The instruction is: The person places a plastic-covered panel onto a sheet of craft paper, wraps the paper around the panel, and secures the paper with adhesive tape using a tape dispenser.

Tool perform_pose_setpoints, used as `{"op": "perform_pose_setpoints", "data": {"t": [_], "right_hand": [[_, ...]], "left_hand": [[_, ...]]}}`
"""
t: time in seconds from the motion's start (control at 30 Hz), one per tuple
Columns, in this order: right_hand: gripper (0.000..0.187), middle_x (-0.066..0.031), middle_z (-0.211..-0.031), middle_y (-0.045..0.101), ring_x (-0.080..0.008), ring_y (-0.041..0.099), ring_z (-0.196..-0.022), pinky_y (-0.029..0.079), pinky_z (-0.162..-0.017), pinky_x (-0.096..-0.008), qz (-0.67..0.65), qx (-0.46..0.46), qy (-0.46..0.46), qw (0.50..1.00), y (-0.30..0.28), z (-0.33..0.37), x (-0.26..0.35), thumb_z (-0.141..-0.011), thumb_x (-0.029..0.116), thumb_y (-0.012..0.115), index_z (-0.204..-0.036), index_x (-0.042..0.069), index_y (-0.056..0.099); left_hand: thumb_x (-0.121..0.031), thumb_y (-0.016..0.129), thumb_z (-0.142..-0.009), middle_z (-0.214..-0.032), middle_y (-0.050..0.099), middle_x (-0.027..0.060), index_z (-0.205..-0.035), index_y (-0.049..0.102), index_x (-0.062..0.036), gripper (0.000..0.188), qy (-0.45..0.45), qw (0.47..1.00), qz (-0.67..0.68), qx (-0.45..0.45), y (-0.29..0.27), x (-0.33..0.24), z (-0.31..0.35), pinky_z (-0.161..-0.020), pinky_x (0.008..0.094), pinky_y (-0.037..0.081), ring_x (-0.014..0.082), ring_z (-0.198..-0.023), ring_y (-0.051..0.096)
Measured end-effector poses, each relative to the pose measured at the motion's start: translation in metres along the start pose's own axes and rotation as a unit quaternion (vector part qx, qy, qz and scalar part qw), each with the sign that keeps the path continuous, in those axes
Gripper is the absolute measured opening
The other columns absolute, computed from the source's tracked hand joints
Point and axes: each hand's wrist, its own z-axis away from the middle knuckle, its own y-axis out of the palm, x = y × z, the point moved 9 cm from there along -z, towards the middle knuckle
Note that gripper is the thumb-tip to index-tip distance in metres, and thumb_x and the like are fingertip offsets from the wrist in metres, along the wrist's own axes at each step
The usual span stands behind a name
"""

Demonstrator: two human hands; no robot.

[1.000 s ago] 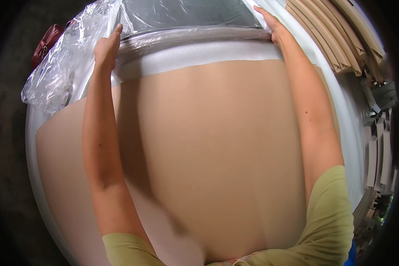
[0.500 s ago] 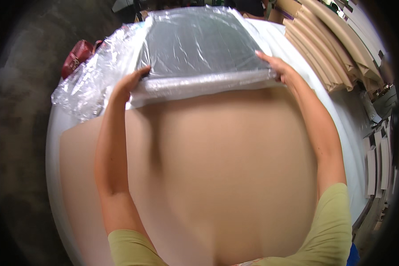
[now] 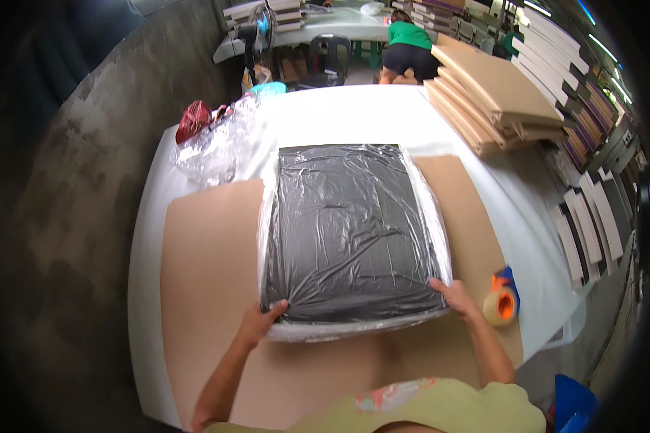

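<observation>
A flat rectangular panel (image 3: 339, 238), dark-faced with white edges and wrapped in clear plastic film, lies over a sheet of brown cardboard (image 3: 209, 252). My left hand (image 3: 261, 321) grips its near left corner, thumb on top of the film. At the near right corner my right hand (image 3: 456, 297) holds it the same way, fingers tucked under the edge. A shadow shows beneath the near edge, which seems slightly raised. Just right of my right hand, a tape dispenser (image 3: 504, 299) with an orange hub and blue part rests on the cardboard.
The white-covered table (image 3: 325, 115) carries crumpled clear plastic (image 3: 220, 148) and a red pouch (image 3: 193, 121) at far left. Brown wrapped packages (image 3: 498, 94) are stacked at far right. Beyond stand a fan (image 3: 261, 29), a dark chair (image 3: 330, 58) and a bending person in green (image 3: 409, 47).
The wrapped panel has come nearer to me, from the table's far part onto the middle of the cardboard, both hands still holding its near corners. My view has tilted up.
</observation>
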Motion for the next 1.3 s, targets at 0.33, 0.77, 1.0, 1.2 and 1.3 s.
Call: {"op": "perform_pose_setpoints", "data": {"t": [0.33, 0.77, 1.0, 1.2, 1.3], "right_hand": [[0.061, -0.0111, -0.121, 0.053, -0.0209, 0.051, -0.107, 0.038, -0.094, -0.0328, 0.013, -0.123, -0.148, 0.981, 0.009, 0.207, -0.099, -0.079, 0.036, 0.066, -0.125, 0.0, 0.048], [0.053, -0.0124, -0.083, 0.061, -0.0212, 0.062, -0.063, 0.05, -0.031, -0.027, -0.301, -0.005, -0.263, 0.917, -0.121, 0.342, 0.107, -0.09, 0.045, 0.036, -0.103, -0.003, 0.055], [0.074, -0.0179, -0.087, 0.066, -0.0241, 0.067, -0.065, 0.055, -0.055, -0.0306, -0.193, 0.039, -0.338, 0.92, -0.18, 0.253, 0.244, -0.079, 0.057, 0.057, -0.125, 0.0, 0.043], [0.061, -0.0177, -0.103, 0.059, -0.0228, 0.054, -0.1, 0.041, -0.091, -0.0356, 0.17, -0.22, -0.45, 0.848, -0.199, 0.159, 0.314, -0.073, 0.031, 0.073, -0.118, -0.003, 0.05], [0.066, -0.0147, -0.118, 0.049, -0.0241, 0.044, -0.111, 0.036, -0.095, -0.0359, -0.052, -0.184, -0.478, 0.857, -0.158, 0.093, 0.274, -0.074, 0.035, 0.07, -0.124, -0.001, 0.046]], "left_hand": [[-0.017, 0.07, -0.076, -0.114, 0.057, 0.0165, -0.114, 0.055, 0.0056, 0.047, 0.191, 0.958, 0.131, -0.169, 0.029, 0.068, 0.224, -0.099, 0.0319, 0.033, 0.0209, -0.114, 0.047], [-0.059, 0.033, -0.084, -0.077, 0.06, 0.0094, -0.104, 0.055, 0.0017, 0.068, 0.298, 0.924, 0.237, -0.022, -0.043, -0.115, 0.359, -0.05, 0.0253, 0.042, 0.0178, -0.06, 0.059], [-0.045, 0.077, -0.067, -0.078, 0.066, 0.013, -0.102, 0.057, 0.0012, 0.061, 0.312, 0.932, 0.067, -0.172, -0.124, -0.253, 0.283, -0.046, 0.0248, 0.042, 0.0163, -0.058, 0.063], [-0.041, 0.078, -0.068, -0.089, 0.065, 0.0103, -0.111, 0.055, 0.0041, 0.067, 0.531, 0.759, -0.206, -0.316, -0.127, -0.306, 0.237, -0.074, 0.0279, 0.048, 0.0179, -0.08, 0.06], [-0.036, 0.073, -0.074, -0.119, 0.053, 0.0065, -0.119, 0.05, 0.0042, 0.065, 0.466, 0.866, 0.029, -0.176, -0.135, -0.252, 0.144, -0.094, 0.0314, 0.038, 0.0188, -0.106, 0.05]]}}
